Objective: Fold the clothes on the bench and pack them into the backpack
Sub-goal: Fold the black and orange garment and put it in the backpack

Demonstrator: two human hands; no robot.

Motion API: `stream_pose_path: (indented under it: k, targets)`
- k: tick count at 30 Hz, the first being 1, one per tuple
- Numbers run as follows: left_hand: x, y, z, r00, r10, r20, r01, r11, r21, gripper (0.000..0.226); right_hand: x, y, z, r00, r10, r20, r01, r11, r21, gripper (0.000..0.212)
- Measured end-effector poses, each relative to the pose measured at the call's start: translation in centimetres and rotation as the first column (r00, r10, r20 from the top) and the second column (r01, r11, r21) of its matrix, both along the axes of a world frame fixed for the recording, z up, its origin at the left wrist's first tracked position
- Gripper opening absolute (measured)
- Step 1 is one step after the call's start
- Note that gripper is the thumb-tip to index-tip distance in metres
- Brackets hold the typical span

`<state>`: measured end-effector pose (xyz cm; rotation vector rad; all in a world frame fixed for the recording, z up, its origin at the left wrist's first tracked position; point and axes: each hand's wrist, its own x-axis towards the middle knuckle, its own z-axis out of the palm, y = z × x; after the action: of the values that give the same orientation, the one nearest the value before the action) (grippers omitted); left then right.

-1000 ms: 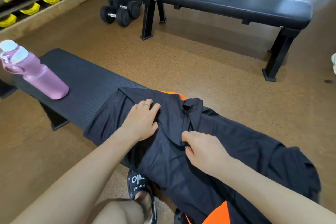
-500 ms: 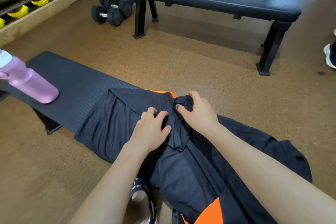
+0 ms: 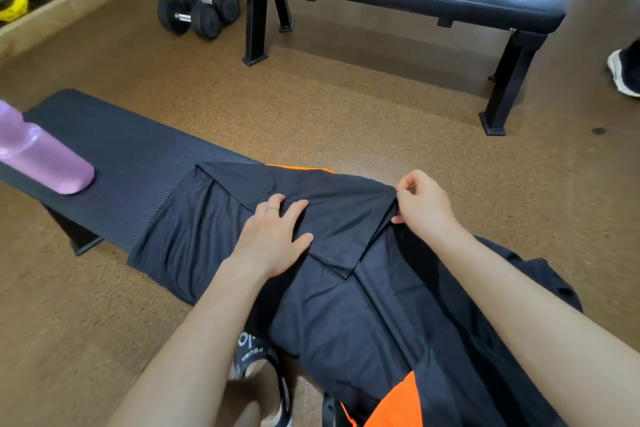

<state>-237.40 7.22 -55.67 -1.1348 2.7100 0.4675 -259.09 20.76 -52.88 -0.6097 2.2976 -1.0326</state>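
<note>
Two failure modes are developing at the near bench (image 3: 131,163), judged from the current layout. First, the black garment (image 3: 346,288) is overhanging both long edges of the near bench, so the thin, slick-looking fabric is likely to be sliding off toward the floor if the pinned area is released. Second, the folded flap (image 3: 339,218) is being tensioned from one corner only, so its crease is likely to be skewing.

Right hand (image 3: 424,206) is working at the far edge of the near bench, thumb and fingertips (image 3: 401,192) clenched in a pinch on the flap corner. Left hand (image 3: 273,236) is lying flat, fingers (image 3: 294,211) spread and grasping nothing, pressing the flap down mid-bench. The flap is spanning between both hands. Pink bottle (image 3: 41,159) is standing at the left end of the near bench, well apart from the garment. No backpack is showing
</note>
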Motion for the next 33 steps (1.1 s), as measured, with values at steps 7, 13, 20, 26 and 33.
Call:
stream_pose_path:
  k: [7, 13, 20, 26, 33]
  targets:
    - [0.4, -0.6, 0.0, 0.997, 0.073, -0.009, -0.073, 0.997, 0.016, 0.064, -1.5, -0.4, -1.5, 0.994, -0.026, 0.109, 0.028, 0.999, -0.017, 0.043]
    - [2.2, -1.9, -0.1, 0.991, 0.126, -0.036, -0.122, 0.989, 0.081, 0.063, -0.3, -0.7, -1.3, 0.865, 0.385, -0.321, -0.248, 0.885, 0.394, 0.038]
    - [6.7, -2.8, -0.3, 0.969, 0.244, -0.027, -0.243, 0.969, 0.040, 0.068, 8.2, 3.0, -2.4, 0.693, 0.466, -0.550, -0.447, 0.876, 0.180, 0.038]
    - [5.4, 3.2, 0.6, 0.993, 0.032, -0.113, -0.044, 0.994, -0.105, 0.074, 6.5, 11.9, -4.5, 0.723, 0.391, -0.569, -0.301, 0.920, 0.249, 0.053]
    - [0.0, 18.0, 2.7, 0.876, -0.454, -0.162, 0.468, 0.881, 0.063, 0.059, 2.8, 21.4, -3.4, 0.609, 0.475, -0.636, -0.227, 0.872, 0.433, 0.039]
